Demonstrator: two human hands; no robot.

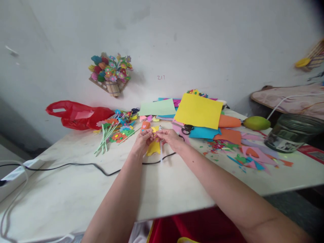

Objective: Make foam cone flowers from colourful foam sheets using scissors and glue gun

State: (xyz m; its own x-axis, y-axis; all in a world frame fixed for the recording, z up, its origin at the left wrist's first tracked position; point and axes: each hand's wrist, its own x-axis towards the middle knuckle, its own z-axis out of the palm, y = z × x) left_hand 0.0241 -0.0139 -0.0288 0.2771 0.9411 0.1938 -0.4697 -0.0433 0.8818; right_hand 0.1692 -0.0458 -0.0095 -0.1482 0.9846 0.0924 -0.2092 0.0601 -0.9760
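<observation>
At the middle of the table my left hand point(145, 139) and my right hand point(169, 136) meet, fingertips pinched together around a small yellow piece point(155, 129). Its exact shape is partly hidden by the fingers. Just below the hands lies a larger yellow sheet piece point(153, 148), with a thin white stick point(161, 156) beside it. An orange piece with a heart point(145, 126) is right behind my left hand. Dark-handled scissors point(187, 129) lie behind my right hand, near a big yellow sheet point(198, 110).
Left are green stems point(103, 140), paper flowers point(118, 136) and a red bag point(78, 115). A black cable point(96, 165) crosses the table. Coloured scraps point(250, 157) and a glass jar point(291, 133) stand right. A flower bouquet point(111, 72) hangs on the wall.
</observation>
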